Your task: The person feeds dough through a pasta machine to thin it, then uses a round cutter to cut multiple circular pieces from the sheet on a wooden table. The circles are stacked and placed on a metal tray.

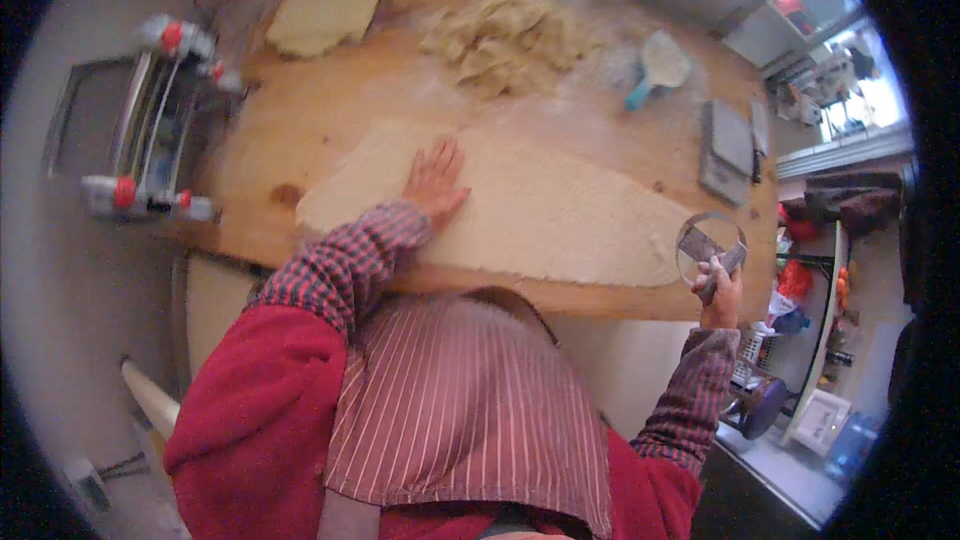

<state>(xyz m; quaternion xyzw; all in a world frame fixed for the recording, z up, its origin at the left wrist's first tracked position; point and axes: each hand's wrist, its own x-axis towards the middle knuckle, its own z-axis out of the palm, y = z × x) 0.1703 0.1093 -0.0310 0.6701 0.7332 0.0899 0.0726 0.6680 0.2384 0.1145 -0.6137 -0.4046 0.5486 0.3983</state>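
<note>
A wide, flat sheet of dough [547,202] lies along the near side of the wooden table. My left hand [436,180] rests palm down on its left part, fingers spread and holding nothing. At the sheet's right end, my right hand [720,289] grips a round metal cutter [681,259]. The cutter's thin ring stands up above my fist, with grey flat pieces crossing inside it. Whether the ring touches the dough's edge, I cannot tell.
A heap of dough pieces [510,45] sits at the back, left of a blue-handled scoop [664,64]. Another dough sheet [328,11] lies at the far left. A grey scale [727,146] stands at the right. Beyond the left edge is a metal frame with red knobs [124,191].
</note>
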